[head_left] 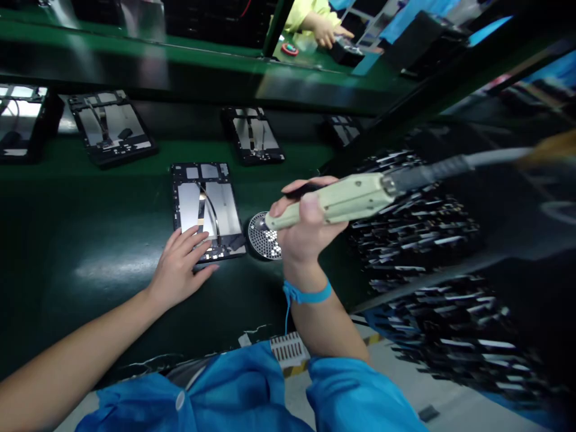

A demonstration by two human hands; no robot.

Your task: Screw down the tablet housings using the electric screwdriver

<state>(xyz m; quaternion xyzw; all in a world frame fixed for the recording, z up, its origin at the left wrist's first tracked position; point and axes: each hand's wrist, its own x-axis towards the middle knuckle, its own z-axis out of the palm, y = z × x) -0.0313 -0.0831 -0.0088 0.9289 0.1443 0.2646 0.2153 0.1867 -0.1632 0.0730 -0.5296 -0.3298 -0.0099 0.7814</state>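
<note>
The open tablet point(207, 211) lies on the green surface point(90, 240) under the flat, unclenched left hand point(180, 267) — the right hand point(306, 228) is clenched around an electric screwdriver point(333, 201). Its tip sits at the round screw tray point(263, 237), not on the tablet — so fastening seems not yet begun.

open device chassis point(206, 210) — matt black frame around a bright, smooth metal plate; beside it a round perforated metal disc point(264, 236). electric screwdriver point(335, 201) in matt cream plastic; belt surface point(90, 252) — glossy dark green; sleeves point(252, 390) of thin blue cloth.

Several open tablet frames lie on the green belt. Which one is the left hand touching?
The nearest frame, just left of the round perforated dish. The left hand rests on its lower edge; the others lie farther back, untouched.
</note>
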